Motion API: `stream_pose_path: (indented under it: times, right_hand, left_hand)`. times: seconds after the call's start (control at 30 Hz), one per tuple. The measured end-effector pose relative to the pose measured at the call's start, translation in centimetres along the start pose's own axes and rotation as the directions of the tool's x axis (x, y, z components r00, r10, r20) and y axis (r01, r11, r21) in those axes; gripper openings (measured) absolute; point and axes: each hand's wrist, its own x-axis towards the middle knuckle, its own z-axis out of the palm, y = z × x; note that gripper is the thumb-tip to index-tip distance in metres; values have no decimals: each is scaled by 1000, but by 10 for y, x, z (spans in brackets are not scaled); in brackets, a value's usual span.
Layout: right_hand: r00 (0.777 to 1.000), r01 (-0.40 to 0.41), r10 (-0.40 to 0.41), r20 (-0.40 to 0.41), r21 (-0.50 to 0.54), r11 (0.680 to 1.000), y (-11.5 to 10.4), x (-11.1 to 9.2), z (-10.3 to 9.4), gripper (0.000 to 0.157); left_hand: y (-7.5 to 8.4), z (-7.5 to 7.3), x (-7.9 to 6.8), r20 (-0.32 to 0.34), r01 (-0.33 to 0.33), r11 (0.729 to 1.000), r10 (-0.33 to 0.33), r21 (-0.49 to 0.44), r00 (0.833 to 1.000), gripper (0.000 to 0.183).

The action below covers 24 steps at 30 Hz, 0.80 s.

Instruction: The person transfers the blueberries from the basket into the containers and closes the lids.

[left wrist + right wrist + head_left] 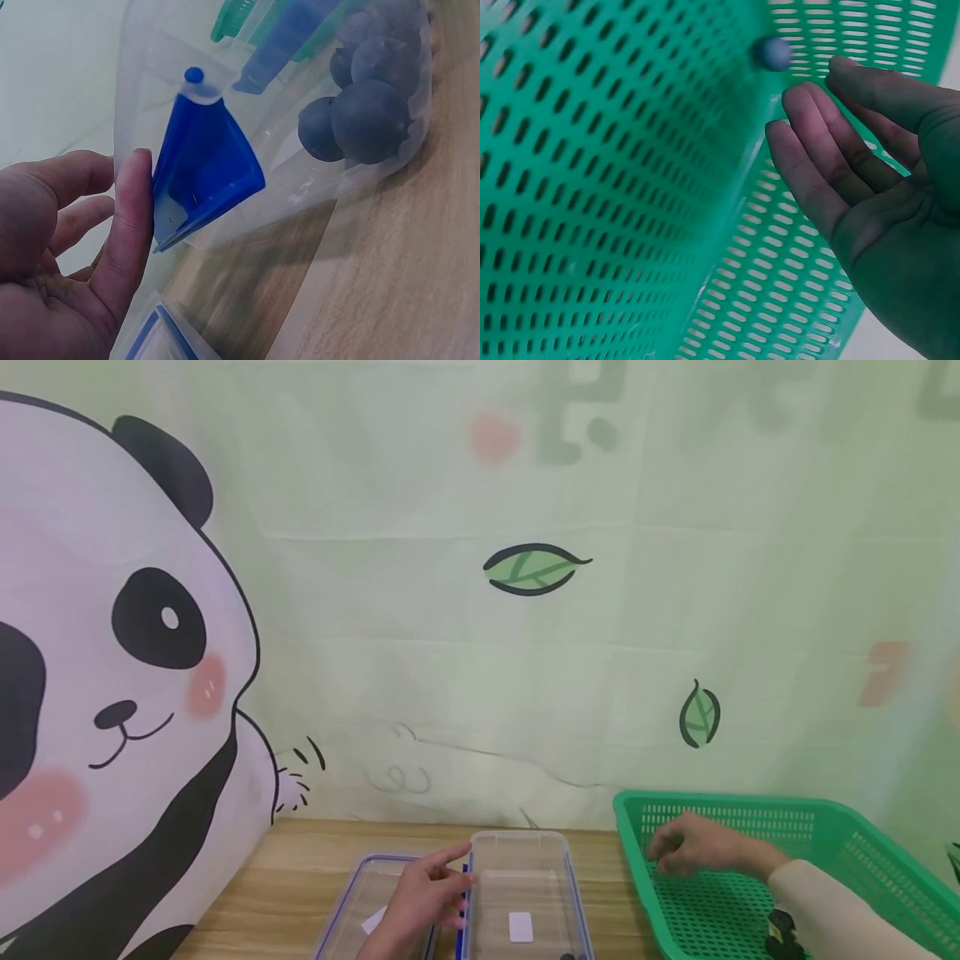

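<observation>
My left hand (422, 897) is at the left side of a clear plastic box (522, 860), its thumb (133, 206) lying against the wall beside a blue side latch (206, 161). Several blueberries (371, 120) sit together inside this box. Over in the green basket (813, 806), my right hand (701, 847) reaches down near the left wall with nothing in its grasp. A single blueberry (774, 54) lies in the basket corner, just beyond the right fingertips (795, 97).
A blue-rimmed clear lid or shallow box (360, 885) lies left of the box on the wooden table (262, 877). A small dark object with yellow (782, 935) sits in the basket by the right sleeve. A printed panda cloth (420, 652) hangs behind.
</observation>
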Motion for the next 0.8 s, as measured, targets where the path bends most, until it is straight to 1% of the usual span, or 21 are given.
stream_pose_path:
  times: [0.03,0.1,0.17,0.23,0.27,0.3,0.33,0.4,0.47,0.5,0.6,0.63,0.7,0.73,0.8]
  right_hand:
    - [1000,0,0,9,-3,1000,6,3,0,17]
    - [999,18,-17,47,-14,1000,28,12,-2,19]
    - [997,22,-23,73,14,1000,58,24,-3,22]
    - [997,-4,3,80,4,1000,79,35,-3,25]
    - [997,-14,15,80,-5,1000,82,37,-1,26]
    - [998,-37,37,57,-2,999,76,35,2,25]
    - [997,-56,56,49,-2,998,66,32,4,24]
    - [996,-86,87,24,-46,995,39,23,10,22]
    - [996,-77,78,30,-28,997,48,27,11,21]
    - [998,-47,49,32,-65,997,43,23,13,21]
    - [997,-34,39,65,-65,997,99,48,9,22]
    - [997,-18,24,79,-68,998,117,55,7,22]
    - [997,-14,22,80,-90,996,121,57,8,19]
    - [996,-43,48,78,-62,997,133,65,5,18]
    - [997,-20,27,66,-98,995,119,58,5,15]
  left_hand:
    - [0,0,0,-2,1,1000,-1,0,1000,59]
    - [0,0,0,-1,0,1000,0,-2,1000,59]
    - [0,0,0,3,-7,1000,7,-6,1000,60]
    - [0,-1,-1,8,-14,1000,14,-10,1000,60]
    - [0,-1,-1,10,-17,1000,17,-13,1000,60]
    - [0,-1,-1,11,-19,1000,19,-14,1000,60]
    - [0,-1,-1,11,-21,1000,21,-16,1000,60]
    - [0,-1,-1,10,-20,1000,20,-19,1000,59]
    - [0,0,0,10,-18,1000,18,-25,1000,59]
    - [-1,-1,0,9,-15,1000,15,-26,1000,59]
    - [-1,-1,0,7,-8,1000,8,-27,1000,58]
    - [-1,-1,0,8,-6,1000,6,-25,1000,58]
    - [0,-1,1,7,-1,1000,1,-21,1000,58]
    - [-1,-1,1,8,-1,1000,1,-19,1000,58]
    - [-1,-1,0,7,0,1000,0,-15,1000,58]
